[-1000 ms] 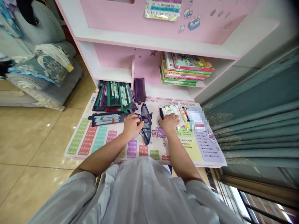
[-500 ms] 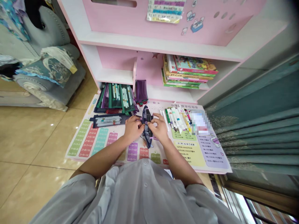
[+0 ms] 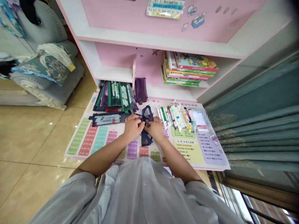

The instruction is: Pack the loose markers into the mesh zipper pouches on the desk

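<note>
Left hand (image 3: 133, 127) and right hand (image 3: 155, 129) edged closer, gripping one mesh pouch (image 3: 147, 114)

Sheer mesh pouch (image 3: 147, 114) (dark), glossy tile floor (image 3: 30, 137)

A mat (image 3: 80, 137) is lying before a shelf (image 3: 112, 74), and a pouch (image 3: 146, 126) is resting on it between the left hand (image 3: 133, 127) and right hand (image 3: 156, 130). Pen cases (image 3: 114, 96) are lying left of the pouch, markers (image 3: 174, 116) right of it. Books (image 3: 187, 70) are sitting on the shelf behind the markers. A sofa (image 3: 39, 77) is standing to the left, a curtain (image 3: 257, 140) hanging to the right.
</note>
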Tool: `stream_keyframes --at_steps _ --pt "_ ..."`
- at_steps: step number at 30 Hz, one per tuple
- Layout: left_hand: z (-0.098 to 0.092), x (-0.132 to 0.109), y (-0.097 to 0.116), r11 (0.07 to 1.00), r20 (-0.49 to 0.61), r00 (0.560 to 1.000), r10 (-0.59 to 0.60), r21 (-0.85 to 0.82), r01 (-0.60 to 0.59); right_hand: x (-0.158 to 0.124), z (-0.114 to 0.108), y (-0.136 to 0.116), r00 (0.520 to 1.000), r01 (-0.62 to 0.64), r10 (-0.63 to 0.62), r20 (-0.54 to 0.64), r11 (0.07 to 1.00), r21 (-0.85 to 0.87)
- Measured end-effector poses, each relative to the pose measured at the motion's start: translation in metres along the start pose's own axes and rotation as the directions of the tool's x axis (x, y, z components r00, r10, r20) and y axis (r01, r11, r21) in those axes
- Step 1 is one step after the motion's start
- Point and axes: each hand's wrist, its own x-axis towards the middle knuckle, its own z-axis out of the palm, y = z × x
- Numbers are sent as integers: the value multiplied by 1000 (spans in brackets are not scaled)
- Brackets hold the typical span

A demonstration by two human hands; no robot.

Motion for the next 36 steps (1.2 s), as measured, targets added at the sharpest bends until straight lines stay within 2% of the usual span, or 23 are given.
stream_keyframes --at_steps 3,5,8,11,13,16,22,26,30,33,36 --pt "1 0 -1 1000 -8 1000 12 4 -12 1 2 1 1000 16 -16 -16 1000 12" --pt "2 0 -2 1000 -12 1000 15 6 -15 4 1 6 993 50 -40 -113 995 83" --pt "2 0 -4 1000 0 1000 4 9 -4 11 -5 21 942 82 -23 -335 983 162" --pt "1 0 -5 1000 15 1000 -17 18 16 17 -11 40 883 -11 70 -464 992 129" --pt "1 0 -6 999 15 1000 -25 23 25 20 -11 50 884 -88 121 -452 992 94" --pt "0 1 -6 999 15 1000 -27 20 27 24 -6 57 913 -149 153 -378 988 41" --pt "0 1 -7 999 22 999 -33 14 33 29 5 58 949 -141 118 -294 988 -60" --pt "0 1 -8 1000 25 999 -29 10 29 29 3 56 957 -129 110 -269 990 -55" --pt "0 1 -10 1000 24 999 -23 11 22 25 -3 50 933 -135 148 -329 989 61" --pt "0 1 -10 999 20 999 -27 21 27 19 -9 41 904 -55 115 -412 986 155" --pt "0 1 -9 999 16 1000 -27 30 26 10 -14 28 896 52 56 -440 972 230"
